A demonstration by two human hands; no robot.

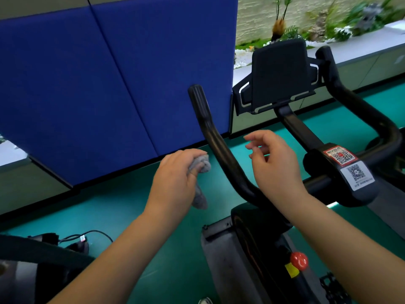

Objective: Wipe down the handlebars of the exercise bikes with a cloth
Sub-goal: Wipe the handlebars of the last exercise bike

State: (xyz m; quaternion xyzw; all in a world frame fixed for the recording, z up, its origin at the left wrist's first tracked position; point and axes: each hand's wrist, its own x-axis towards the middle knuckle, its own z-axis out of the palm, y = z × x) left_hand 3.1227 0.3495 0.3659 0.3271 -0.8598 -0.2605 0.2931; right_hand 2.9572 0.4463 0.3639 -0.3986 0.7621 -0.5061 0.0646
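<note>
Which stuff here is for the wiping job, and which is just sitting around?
For the job:
grey cloth, gripped in the left hand
left handlebar
right handlebar
right hand, holding nothing

Just there:
black screen
QR stickers
red knob
blue panels
plants

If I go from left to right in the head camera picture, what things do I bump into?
Blue panel → left hand holding the grey cloth → left handlebar → right hand → QR stickers → right handlebar.

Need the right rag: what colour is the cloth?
Grey, bunched in the left hand; cloth, head view.
</note>
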